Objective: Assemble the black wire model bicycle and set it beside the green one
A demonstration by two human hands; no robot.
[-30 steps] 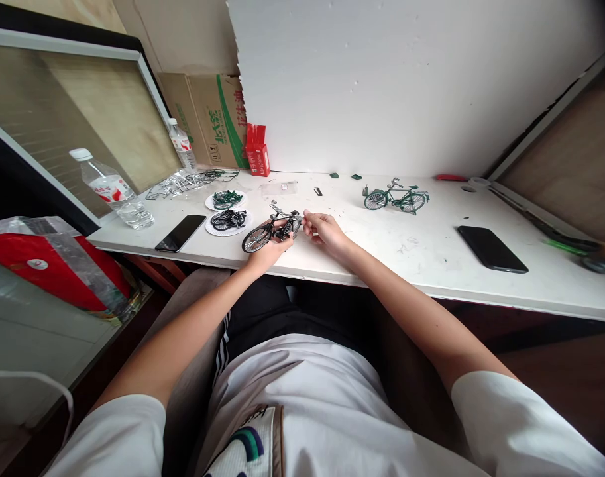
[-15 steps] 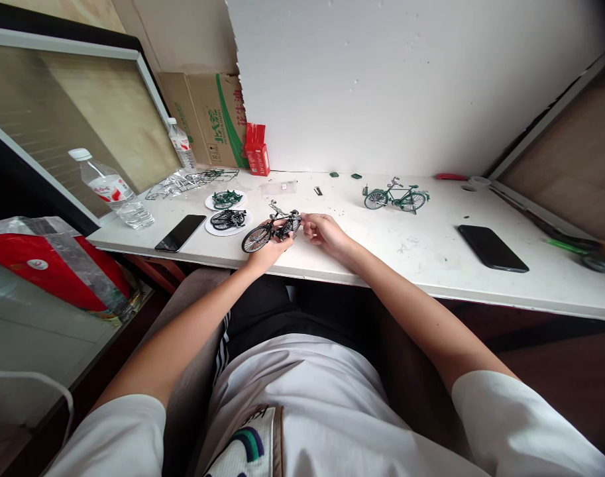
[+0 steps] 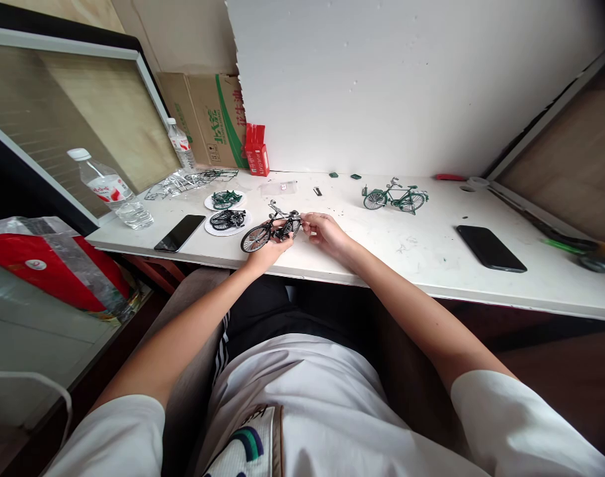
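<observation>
A small black model bicycle [image 3: 256, 238] is held over the front part of the white table, its front wheel to the left. My left hand [image 3: 272, 250] grips its frame from below. At the bike's rear end, the fingers of my right hand [image 3: 323, 232] are pinched together; whether they hold the bike itself or a tiny part there is too small to tell. Left of the bike, a white plate [image 3: 211, 229] carries black bicycle parts [image 3: 227, 218], and another behind it carries green parts [image 3: 226, 199]. A finished-looking green model bicycle [image 3: 395, 197] stands to the right.
Two phones, one at the left [image 3: 180, 233] and one at the right [image 3: 491, 248], lie on the table [image 3: 382, 258]. Water bottles [image 3: 110, 189], part frames [image 3: 213, 175], a red box [image 3: 257, 152] and a small black piece [image 3: 317, 191] lie further back.
Almost nothing differs. Both hands stay at the model bicycle, and the right fingers have shifted only very slightly at its rear.
</observation>
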